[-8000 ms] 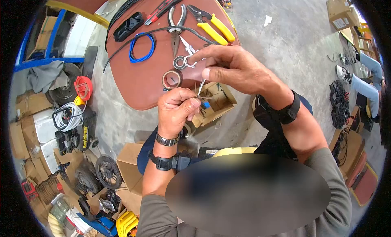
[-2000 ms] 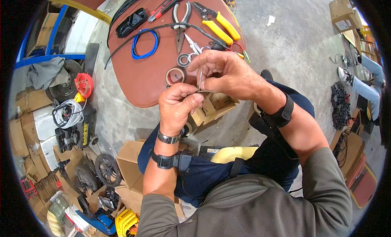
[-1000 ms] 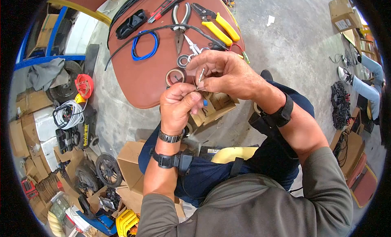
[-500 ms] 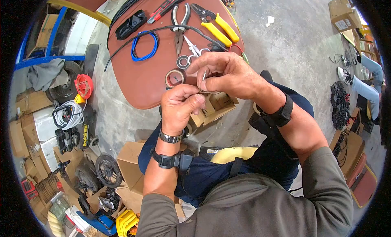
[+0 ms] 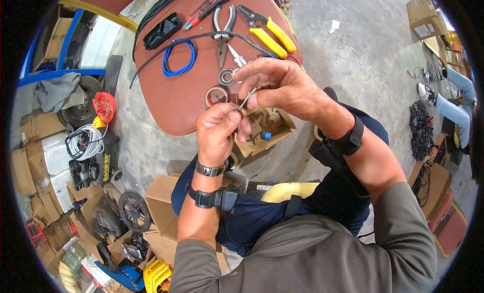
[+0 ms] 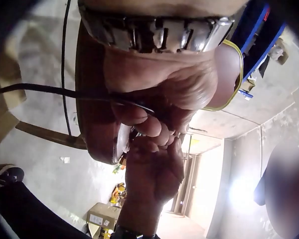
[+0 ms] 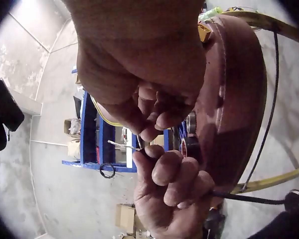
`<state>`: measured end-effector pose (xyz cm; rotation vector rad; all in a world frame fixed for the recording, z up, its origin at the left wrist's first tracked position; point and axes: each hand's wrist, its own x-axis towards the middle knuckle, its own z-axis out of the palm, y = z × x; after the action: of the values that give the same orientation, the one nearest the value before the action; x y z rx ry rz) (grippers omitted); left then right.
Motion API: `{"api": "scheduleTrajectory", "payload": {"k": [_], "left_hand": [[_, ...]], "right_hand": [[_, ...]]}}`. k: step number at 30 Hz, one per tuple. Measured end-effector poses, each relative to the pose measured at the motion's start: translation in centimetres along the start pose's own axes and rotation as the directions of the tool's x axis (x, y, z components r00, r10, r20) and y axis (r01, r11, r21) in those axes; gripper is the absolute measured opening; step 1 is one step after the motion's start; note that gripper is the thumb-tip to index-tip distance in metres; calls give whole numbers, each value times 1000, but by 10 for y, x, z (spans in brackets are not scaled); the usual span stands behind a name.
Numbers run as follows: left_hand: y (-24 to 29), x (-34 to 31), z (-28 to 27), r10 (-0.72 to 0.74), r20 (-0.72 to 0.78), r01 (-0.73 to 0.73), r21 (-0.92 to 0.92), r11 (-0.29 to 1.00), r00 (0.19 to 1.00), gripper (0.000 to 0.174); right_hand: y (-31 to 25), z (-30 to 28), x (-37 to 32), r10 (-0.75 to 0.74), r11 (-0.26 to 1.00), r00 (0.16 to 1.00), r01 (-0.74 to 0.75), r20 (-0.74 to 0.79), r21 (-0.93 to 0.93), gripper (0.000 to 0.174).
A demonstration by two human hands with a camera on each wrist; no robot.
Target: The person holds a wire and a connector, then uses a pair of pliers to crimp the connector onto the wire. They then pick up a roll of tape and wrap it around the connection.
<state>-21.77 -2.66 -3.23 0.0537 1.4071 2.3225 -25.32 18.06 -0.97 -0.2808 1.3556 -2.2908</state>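
Note:
My left hand [image 5: 217, 131] grips a black cable [image 6: 50, 90] that runs through its curled fingers. Thin pale wire [image 5: 246, 98] stands up between the two hands, and my right hand [image 5: 285, 86] pinches it between thumb and fingertips. In the right wrist view, a whitish wire end [image 7: 120, 145] juts out beside the meeting fingertips. Below the left fingers hangs a blue-tipped connector [image 5: 265, 136]. The exact spot where the fingers meet is partly hidden. Just beyond the hands lie a roll of tape [image 5: 217, 95], a smaller ring-shaped roll [image 5: 226, 77] and white-handled scissors [image 5: 237, 56].
The reddish-brown padded surface [image 5: 166, 101] also bears pliers [image 5: 222, 38], yellow-handled wire strippers [image 5: 272, 36], a red utility knife [image 5: 206, 10], a blue cable coil [image 5: 166, 66] and a black casing [image 5: 162, 31]. An open cardboard box [image 5: 272, 137] sits below the hands.
The hands have drawn slightly apart, the left shifting a little left and down. More of the pale wire shows between them, and the blue-tipped connector has come back into sight below.

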Motion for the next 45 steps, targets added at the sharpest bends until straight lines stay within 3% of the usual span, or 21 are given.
{"api": "scheduleTrajectory", "payload": {"k": [10,19,25,37,45], "left_hand": [[0,0,4,-1,-21,0,-75,997,1000,20],[-2,2,5,-21,-37,17,-109,994,999,24],[-4,3,8,-40,-92,28,-126,992,995,24],[-5,2,8,-91,-120,90,-14,996,989,22],[-8,0,10,10,-113,7,149,989,994,13]], "right_hand": [[0,3,0,-35,986,997,23,-69,-165,43],[9,7,2,-152,971,982,126,-116,-202,47],[8,10,1,-132,968,983,100,-128,-229,49],[9,4,1,-102,966,983,61,-155,-250,31],[8,1,2,-59,960,982,7,-180,-280,31]]}}
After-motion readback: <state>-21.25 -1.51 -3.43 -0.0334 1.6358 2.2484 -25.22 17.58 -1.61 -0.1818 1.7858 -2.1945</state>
